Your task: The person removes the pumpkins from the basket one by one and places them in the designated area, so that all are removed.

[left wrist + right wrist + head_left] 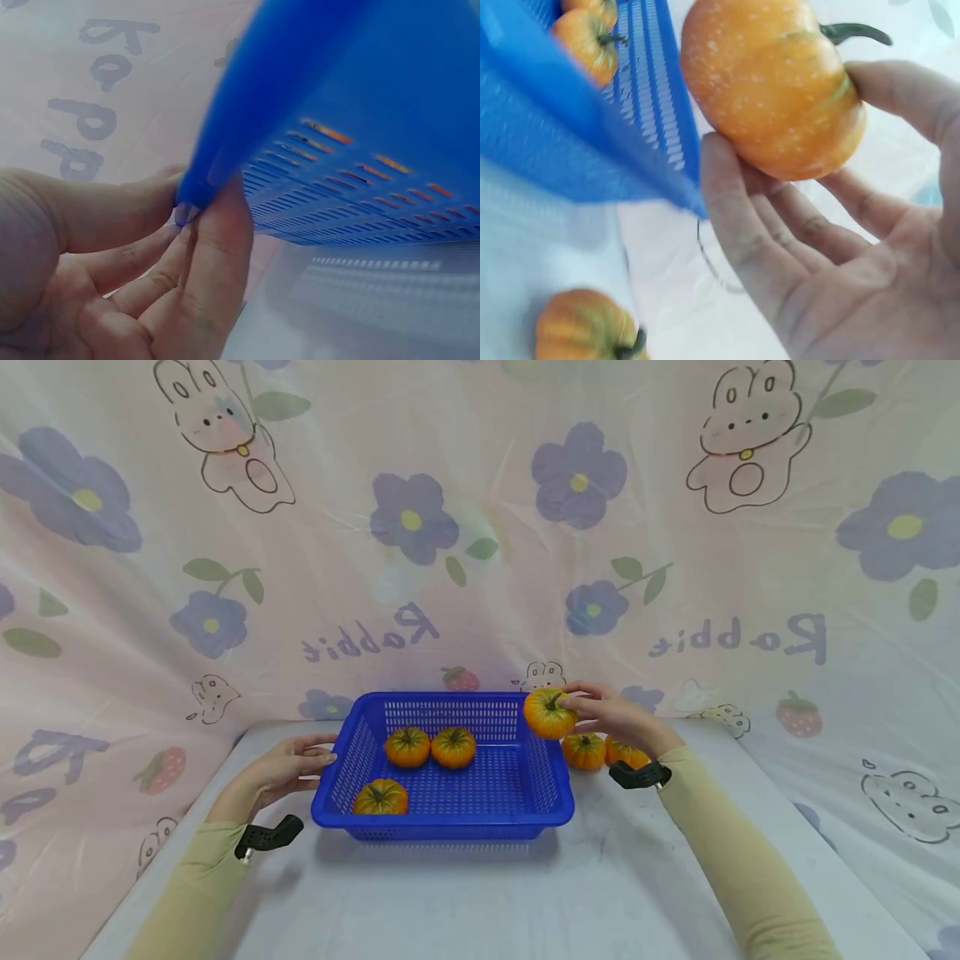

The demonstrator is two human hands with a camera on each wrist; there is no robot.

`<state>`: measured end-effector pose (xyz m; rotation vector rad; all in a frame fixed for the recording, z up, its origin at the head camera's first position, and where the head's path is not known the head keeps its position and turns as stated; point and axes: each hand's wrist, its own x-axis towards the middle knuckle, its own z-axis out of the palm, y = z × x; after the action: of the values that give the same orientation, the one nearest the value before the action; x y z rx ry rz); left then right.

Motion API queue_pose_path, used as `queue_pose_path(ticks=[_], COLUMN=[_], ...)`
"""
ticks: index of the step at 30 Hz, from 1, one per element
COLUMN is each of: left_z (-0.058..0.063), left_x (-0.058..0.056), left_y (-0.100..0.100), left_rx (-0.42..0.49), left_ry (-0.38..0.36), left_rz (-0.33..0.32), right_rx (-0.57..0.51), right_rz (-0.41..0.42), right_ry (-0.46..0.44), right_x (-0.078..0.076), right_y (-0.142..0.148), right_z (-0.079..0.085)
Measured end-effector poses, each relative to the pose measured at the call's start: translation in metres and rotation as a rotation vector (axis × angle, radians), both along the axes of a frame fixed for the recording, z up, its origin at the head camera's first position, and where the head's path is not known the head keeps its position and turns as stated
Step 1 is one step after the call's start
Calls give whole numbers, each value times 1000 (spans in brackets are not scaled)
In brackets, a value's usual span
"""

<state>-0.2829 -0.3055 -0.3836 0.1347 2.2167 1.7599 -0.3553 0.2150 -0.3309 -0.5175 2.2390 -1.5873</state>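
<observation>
A blue plastic basket (442, 820) with slotted walls stands on the table, and several small orange pumpkins are about it. Three lie inside: two toward the back, one pumpkin (381, 797) at the front left. My left hand (288, 767) pinches the basket's left rim between thumb and fingers, as the left wrist view shows close up. Above the basket's right rim, my right hand (611, 714) holds a pumpkin (550, 713) by its side between thumb and fingers. Its green stem (855, 32) points past the thumb in the right wrist view.
Two more pumpkins, one of them a pumpkin (583, 751) beside the basket's right wall, sit on the white table (450, 902) beneath my right hand. A patterned cloth (487, 585) with rabbits and flowers hangs behind and at the sides.
</observation>
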Motion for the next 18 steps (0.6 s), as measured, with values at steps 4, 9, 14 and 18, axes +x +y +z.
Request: queue_pose_path(ticks=[4,9,14,18], left_z=[-1,-3,-4,-4], left_x=[1,1,1,2], left_y=[-1,-1,-1,-2], left_rx=[8,15,8,13], left_ry=[9,18,30,34], left_rz=[-8,-11,-6,-13], right_rx=[4,-20,-14,-11], right_rz=[-47,-108,-153,-165], right_ry=[-10,-54,-58,-45], right_x=[3,6,10,14], right_y=[16,38,62,80], right_z=[-5,-13,-21,-27])
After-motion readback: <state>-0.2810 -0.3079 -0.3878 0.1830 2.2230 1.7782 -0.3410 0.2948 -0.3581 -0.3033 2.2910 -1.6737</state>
